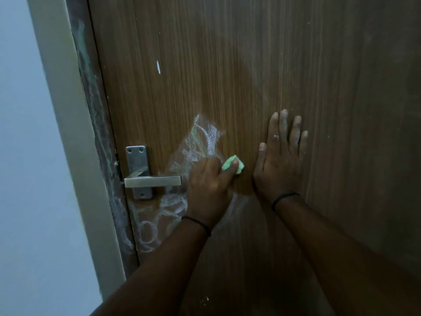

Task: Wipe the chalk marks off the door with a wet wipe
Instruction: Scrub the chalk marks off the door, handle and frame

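Fingers of left hand clamping green wet wipe against chalk marks; right hand pressing door, fingers straight and slightly apart.

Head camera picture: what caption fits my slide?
Left hand rubs a green wipe over chalk marks on the door.

Head view faces the door close up, angled downward.
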{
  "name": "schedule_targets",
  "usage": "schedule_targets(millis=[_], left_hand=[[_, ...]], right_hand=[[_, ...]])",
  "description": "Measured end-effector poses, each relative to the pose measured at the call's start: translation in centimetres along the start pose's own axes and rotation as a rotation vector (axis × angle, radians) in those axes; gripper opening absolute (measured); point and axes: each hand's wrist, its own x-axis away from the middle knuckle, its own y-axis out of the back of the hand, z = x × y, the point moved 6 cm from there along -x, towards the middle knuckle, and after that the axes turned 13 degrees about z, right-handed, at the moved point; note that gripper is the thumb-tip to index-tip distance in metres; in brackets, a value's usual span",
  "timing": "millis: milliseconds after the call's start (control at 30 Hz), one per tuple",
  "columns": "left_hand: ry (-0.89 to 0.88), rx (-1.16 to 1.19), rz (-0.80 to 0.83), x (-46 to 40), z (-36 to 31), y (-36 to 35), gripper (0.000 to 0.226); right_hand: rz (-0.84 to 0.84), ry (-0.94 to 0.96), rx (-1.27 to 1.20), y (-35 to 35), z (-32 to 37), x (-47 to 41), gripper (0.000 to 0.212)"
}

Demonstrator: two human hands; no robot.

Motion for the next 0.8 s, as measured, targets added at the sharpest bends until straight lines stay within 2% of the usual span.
schedule_targets(millis=[67,133,300,367,467,533,600,700,800], left_hand=[[0.072,-0.022,-0.051,-2.3,0.8,1.3,0.022],[0.228,0.006,-0.128,-4.7,2.3,2.7,0.020],[0.517,0.192,-0.295,-5.6,4.6,3.9,0.029],[0.514,0.213,-0.305,-4.2,3.4,2.8,0.033],[0.381,0.178,-0.220,-2.4,1.8,1.2,0.035],[0.325,0.146,-0.223,-3.1,2.4,1.6,0.032],[0.406,0.145,-0.277,-5.3,3.8,2.6,0.031],[0.646,0.284,-0.416,-6.9,5.8,3.3,0.029],[0.703,0.345,-0.436,-4.1,4.1,1.7,0.034]], right_hand=[[0.006,0.009,-0.010,0.1,0.1,0.0,0.060],[0.012,0.009,-0.012,0.2,0.0,0.0,0.059],[0.024,-0.009,0.001,0.2,0.0,0.0,0.059],[0.022,-0.007,0.003,0.2,-0.1,0.0,0.060],[0.003,0.000,-0.004,0.2,0.0,0.0,0.059],[-0.004,-0.001,-0.007,0.2,0.0,0.1,0.060],[-0.008,-0.001,-0.009,0.1,0.0,0.1,0.060],[-0.014,0.000,-0.012,0.1,0.0,0.1,0.059],[-0.024,-0.007,0.000,0.1,0.0,0.2,0.059]])
